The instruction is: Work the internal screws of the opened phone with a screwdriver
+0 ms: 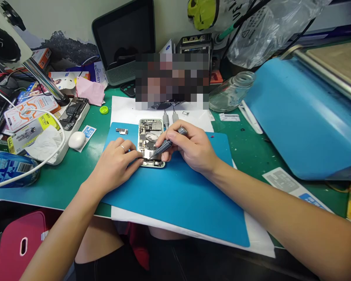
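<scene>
My left hand (117,164) has its fingertips at the lower left edge of the opened phone (151,142), which lies on the blue mat (178,195); whether that grip pinches anything, I cannot tell. My right hand (190,146) grasps a dark tool (166,145), slanting down to the phone's lower part.

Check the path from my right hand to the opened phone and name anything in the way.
Nothing visible stands in the way: the right hand holds a dark tool that slants down to the opened phone's lower end. The left hand has its fingers at the phone's lower left edge, beside that path.
</scene>
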Demonstrator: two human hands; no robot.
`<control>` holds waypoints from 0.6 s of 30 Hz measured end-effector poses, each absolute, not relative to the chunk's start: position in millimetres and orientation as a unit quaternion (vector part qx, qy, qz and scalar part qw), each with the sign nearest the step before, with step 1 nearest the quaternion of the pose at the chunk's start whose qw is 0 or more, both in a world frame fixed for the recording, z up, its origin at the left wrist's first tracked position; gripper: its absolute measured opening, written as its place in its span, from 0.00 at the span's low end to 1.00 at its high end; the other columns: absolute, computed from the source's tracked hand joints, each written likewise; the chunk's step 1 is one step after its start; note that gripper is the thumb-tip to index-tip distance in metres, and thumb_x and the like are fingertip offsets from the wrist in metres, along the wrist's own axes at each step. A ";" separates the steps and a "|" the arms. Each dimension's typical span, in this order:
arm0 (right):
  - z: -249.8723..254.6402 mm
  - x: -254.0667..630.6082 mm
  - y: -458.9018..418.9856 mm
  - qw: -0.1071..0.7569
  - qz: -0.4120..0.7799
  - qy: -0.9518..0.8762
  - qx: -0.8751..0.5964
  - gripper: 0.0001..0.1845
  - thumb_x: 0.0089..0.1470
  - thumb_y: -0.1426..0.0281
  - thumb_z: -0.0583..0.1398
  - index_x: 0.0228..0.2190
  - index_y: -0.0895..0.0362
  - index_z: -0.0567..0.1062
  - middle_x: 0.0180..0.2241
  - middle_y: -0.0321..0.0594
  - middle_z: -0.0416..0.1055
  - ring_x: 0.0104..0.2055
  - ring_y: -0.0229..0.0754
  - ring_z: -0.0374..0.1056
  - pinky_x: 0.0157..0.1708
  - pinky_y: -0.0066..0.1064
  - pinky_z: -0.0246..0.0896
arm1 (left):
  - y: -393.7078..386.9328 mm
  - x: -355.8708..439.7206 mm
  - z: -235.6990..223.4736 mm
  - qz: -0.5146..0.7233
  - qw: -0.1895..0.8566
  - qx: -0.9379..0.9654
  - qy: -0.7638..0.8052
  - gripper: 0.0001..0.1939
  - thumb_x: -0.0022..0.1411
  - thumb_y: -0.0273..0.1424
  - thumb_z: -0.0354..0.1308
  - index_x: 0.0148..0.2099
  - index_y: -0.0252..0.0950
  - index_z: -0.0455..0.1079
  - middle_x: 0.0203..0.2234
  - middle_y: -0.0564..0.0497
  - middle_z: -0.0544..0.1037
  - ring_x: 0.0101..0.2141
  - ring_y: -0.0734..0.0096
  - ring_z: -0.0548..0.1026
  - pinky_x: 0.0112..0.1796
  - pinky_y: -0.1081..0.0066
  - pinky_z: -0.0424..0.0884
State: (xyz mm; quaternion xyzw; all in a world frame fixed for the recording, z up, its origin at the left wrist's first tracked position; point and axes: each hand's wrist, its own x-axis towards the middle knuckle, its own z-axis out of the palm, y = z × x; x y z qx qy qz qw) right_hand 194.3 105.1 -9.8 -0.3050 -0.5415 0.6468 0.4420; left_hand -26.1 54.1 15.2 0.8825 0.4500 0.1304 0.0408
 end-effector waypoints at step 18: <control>-11.1 195.1 105.3 0.449 0.643 -0.545 -0.297 0.16 0.58 0.57 0.64 0.30 0.55 0.69 0.32 0.36 0.79 0.20 0.35 0.73 0.18 0.26 0.70 | 56.4 -27.6 8.0 0.156 0.036 0.883 0.442 0.13 0.73 0.35 0.51 0.45 0.38 0.77 0.36 0.48 0.76 0.36 0.65 0.68 0.39 0.63 0.63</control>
